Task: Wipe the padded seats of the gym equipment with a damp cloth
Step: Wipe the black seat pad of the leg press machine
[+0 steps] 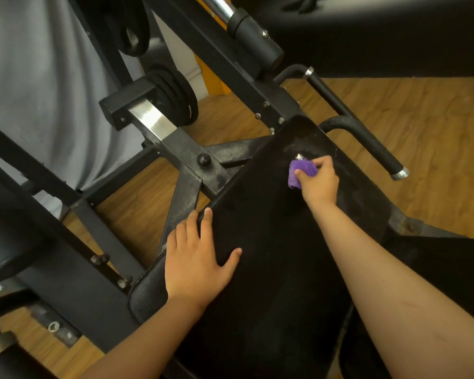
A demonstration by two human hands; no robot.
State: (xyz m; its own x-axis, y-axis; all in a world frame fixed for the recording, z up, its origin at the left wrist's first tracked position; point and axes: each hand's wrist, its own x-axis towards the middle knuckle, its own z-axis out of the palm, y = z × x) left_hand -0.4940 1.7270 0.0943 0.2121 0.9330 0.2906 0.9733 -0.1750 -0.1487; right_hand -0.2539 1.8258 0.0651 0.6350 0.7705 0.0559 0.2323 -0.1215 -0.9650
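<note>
Wooden floor (422, 132) under a black steel frame (186, 149). Padded seat (271, 269) at centre. Left hand (197, 258) flat on its near left edge, fingers (208, 214) straight, spread. Right hand (319, 181) farther up, fingers curled round purple cloth (298, 173), cloth touching the pad.

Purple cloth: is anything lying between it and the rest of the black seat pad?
Nothing visible lies loose on the seat pad. The right hand grips the purple cloth at its far end; only the left hand rests on the near left edge, covering that patch.
</note>
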